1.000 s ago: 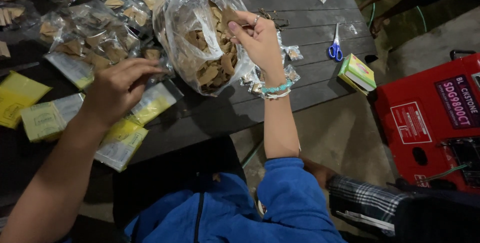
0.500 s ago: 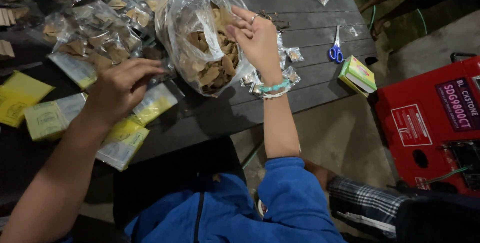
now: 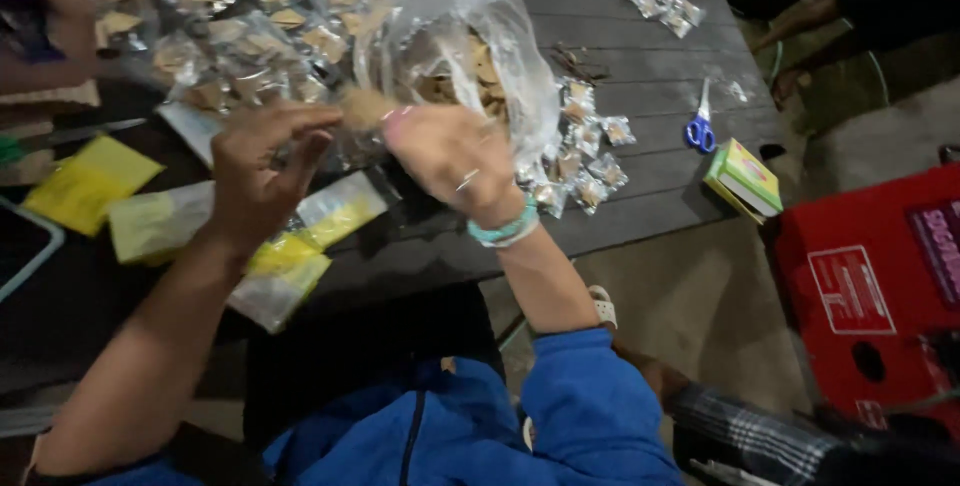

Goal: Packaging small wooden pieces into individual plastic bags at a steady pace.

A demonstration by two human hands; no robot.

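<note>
Now both hands meet above the dark slatted table point(image 3: 650, 76). Left hand point(image 3: 255, 171) half-curled, fingertips pinching a tan cracker piece point(image 3: 365, 106). Right hand point(image 3: 450, 156) loosely closed beside it (contents unclear), just before the crinkled clear bag point(image 3: 500, 51) of crackers. Yellow packets point(image 3: 300, 246) below.

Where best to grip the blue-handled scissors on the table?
Take the scissors by the blue loop handles, coming from the near table edge. They lie flat, handles toward the person, blades pointing away; nothing crowds them. The right hand looks nearest.
</note>
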